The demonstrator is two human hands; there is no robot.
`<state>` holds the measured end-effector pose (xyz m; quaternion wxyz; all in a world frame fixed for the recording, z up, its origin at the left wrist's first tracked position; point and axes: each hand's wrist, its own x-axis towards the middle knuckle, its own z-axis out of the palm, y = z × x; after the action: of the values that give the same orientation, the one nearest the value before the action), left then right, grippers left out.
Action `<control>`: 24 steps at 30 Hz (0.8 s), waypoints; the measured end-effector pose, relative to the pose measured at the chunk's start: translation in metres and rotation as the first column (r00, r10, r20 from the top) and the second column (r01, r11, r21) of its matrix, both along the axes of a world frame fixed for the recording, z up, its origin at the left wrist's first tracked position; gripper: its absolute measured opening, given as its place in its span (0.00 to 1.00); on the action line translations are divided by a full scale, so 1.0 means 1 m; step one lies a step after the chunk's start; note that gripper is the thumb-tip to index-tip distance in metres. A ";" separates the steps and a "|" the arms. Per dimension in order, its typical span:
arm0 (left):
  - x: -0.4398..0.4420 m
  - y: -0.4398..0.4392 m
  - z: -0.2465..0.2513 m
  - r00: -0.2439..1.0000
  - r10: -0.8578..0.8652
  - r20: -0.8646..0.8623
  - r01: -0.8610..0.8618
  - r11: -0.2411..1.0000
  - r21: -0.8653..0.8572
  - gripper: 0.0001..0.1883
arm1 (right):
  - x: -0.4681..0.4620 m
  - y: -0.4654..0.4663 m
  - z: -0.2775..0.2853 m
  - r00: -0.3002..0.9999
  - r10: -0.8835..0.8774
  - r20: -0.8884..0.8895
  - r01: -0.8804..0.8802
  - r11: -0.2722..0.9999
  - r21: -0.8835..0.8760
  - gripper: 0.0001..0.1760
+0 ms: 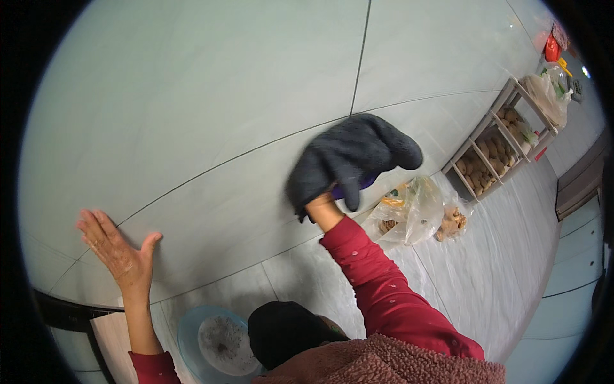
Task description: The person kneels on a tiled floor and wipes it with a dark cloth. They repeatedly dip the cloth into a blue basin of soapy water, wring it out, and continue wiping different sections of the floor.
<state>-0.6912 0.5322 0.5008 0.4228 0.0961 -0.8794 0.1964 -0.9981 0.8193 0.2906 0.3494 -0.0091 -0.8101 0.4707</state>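
Note:
My right hand (331,194) is mostly hidden under a dark grey cloth (355,153) that lies against the pale tiled wall (230,110). A bit of purple shows at the cloth's lower edge. My left hand (120,254) is spread at the lower left, its fingers apart and its palm towards the same wall, with nothing held in it. Below, on the floor between my arms, a light blue plastic basin (189,331) holds cloudy water with dark specks.
Plastic bags (412,211) stand on the floor by the wall's foot, right of my right forearm. Farther right is a tiered rack (496,117) with potato-like produce and bags. A dark-framed doorway (583,177) is at the far right. A wooden board or panel (112,341) is at the lower left.

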 end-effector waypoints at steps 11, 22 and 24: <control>0.030 0.006 0.008 0.991 -0.109 0.083 0.094 0.982 0.161 0.52 | 0.088 -0.027 0.034 0.387 0.920 -0.065 -0.610 0.308 0.730 0.24; 0.118 -0.027 -0.115 0.998 -0.065 0.019 0.040 0.790 0.611 0.48 | 0.091 -0.117 0.087 0.437 0.897 -0.057 -0.651 0.360 0.668 0.36; 0.106 -0.010 -0.135 0.990 -0.141 0.006 0.098 0.719 0.688 0.47 | 0.132 -0.175 0.076 0.224 0.966 -0.132 -0.725 0.256 0.639 0.39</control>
<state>-0.5850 0.5218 0.3654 0.3437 0.1829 -0.9058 -0.1671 -0.8659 0.6441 0.3668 0.2096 0.6545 -0.6275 0.3660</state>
